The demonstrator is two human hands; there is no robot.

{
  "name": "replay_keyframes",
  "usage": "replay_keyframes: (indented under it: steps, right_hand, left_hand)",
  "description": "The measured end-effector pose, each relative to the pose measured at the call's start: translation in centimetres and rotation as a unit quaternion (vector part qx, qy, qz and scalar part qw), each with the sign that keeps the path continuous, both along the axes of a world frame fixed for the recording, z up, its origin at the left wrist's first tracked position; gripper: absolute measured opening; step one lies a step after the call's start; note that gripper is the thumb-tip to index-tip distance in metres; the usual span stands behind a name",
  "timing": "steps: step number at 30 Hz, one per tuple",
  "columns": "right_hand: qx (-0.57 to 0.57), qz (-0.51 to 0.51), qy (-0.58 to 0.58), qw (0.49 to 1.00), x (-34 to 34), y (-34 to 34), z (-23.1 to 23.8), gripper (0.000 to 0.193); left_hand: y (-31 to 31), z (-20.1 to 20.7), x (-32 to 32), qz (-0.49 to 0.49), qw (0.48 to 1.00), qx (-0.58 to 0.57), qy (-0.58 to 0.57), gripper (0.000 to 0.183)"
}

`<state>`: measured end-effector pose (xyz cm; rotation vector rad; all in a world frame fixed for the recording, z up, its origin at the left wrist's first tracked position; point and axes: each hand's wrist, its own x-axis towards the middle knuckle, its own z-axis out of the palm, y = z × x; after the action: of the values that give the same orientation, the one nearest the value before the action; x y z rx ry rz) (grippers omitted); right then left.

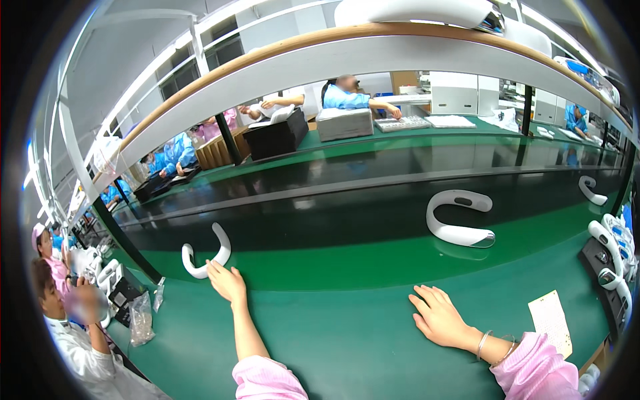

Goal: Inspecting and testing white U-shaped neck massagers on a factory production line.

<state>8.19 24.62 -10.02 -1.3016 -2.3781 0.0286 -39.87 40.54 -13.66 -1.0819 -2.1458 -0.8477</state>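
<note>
My left hand (pixel 227 283) reaches forward on the left, its fingertips at the near edge of a white U-shaped neckband device (pixel 197 272). The fingers are stretched out and the thumb stands apart, so the device does not look gripped. It lies at the line between the green strip and the dark conveyor belt. On the right, my right hand (pixel 441 319) rests low over the green table (pixel 333 340), palm down, fingers spread, holding nothing. Ahead of it a larger white neckband (pixel 460 233) lies on the belt.
Another white neckband (pixel 591 191) sits at the far right. A paper sheet (pixel 551 323) lies beside my right forearm, near a black tray of white devices (pixel 603 260). Plastic bags (pixel 141 320) are at left, beside a seated co-worker (pixel 83 347). A shelf (pixel 320 63) spans overhead.
</note>
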Motion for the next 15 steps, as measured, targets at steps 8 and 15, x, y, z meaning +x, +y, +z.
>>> replay_keyframes:
  steps: [8,15]
  right_hand:
    - [-0.003,-0.006,-0.018,1.000,-0.5,0.1,0.2,0.041]
    - [0.027,-0.013,-0.041,0.999,-0.4,-0.2,-0.2,0.043]
  left_hand:
    - [0.1,0.4,-3.7,0.074,0.982,-0.164,-0.051,0.071]
    - [-1.1,0.9,-2.7,-0.002,0.995,-0.094,0.015,0.051]
